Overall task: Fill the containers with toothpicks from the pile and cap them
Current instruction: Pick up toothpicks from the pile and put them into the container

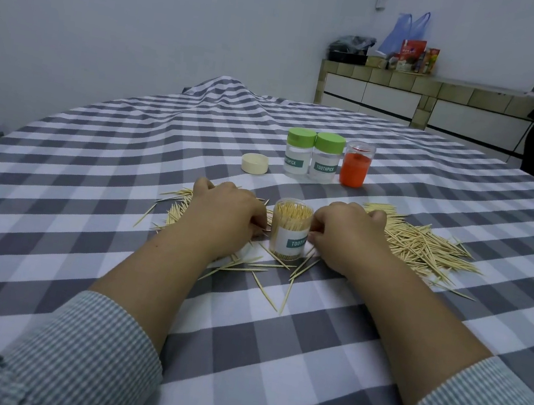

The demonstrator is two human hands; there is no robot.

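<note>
both hands, left hand [227,212] and right hand [346,231], curl low beside an uncapped toothpick container [290,229]; whether they grip anything, i cannot tell. it stands full amid the toothpick pile [422,243] on a grey checked surface [93,148]. behind: cream cap [255,163], two green-capped containers [314,154], orange container [355,164], tiled counter [423,99].

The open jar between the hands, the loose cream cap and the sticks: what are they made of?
The open jar looks like clear, glossy plastic: the toothpicks show through its wall. The cream cap seems opaque, smooth moulded plastic. The toothpicks look like pale, matt wood or bamboo; which one cannot be told.
</note>
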